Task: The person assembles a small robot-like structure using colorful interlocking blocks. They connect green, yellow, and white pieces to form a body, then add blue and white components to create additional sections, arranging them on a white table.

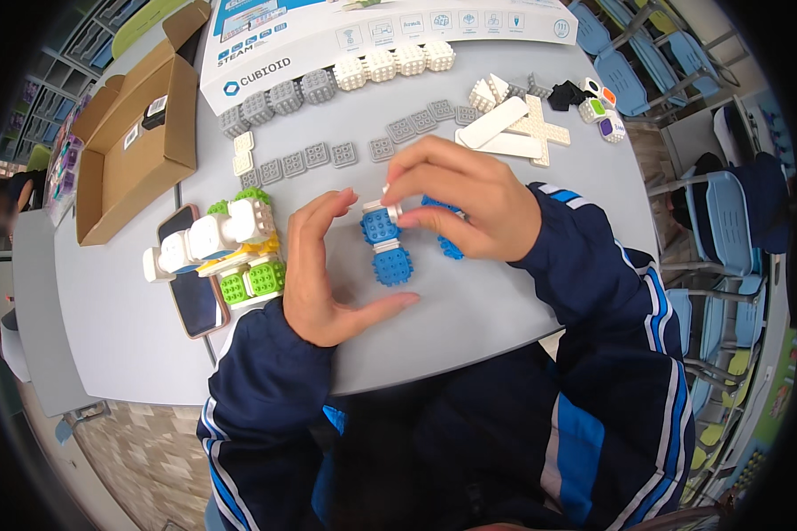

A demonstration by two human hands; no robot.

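Observation:
Two studded blue cube blocks [391,265], joined by a thin white piece, stand on the table before me. On the upper cube sits a small white connector piece [395,212], pinched by the thumb and fingers of my right hand [476,196]. My left hand [314,274] is open on the left of the cubes, thumb and fingers spread, apart from them. More blue blocks [450,246] show partly beneath my right hand. To the left of my left hand stands an assembled model [212,237] of white, green and yellow blocks.
A phone [197,303] lies partly under the model. Behind it is an open cardboard box [142,168]. Grey connector plates [316,156] and grey and cream cubes [285,96] line up before a large white box [469,57]. White flat bars [502,143] lie at the far right.

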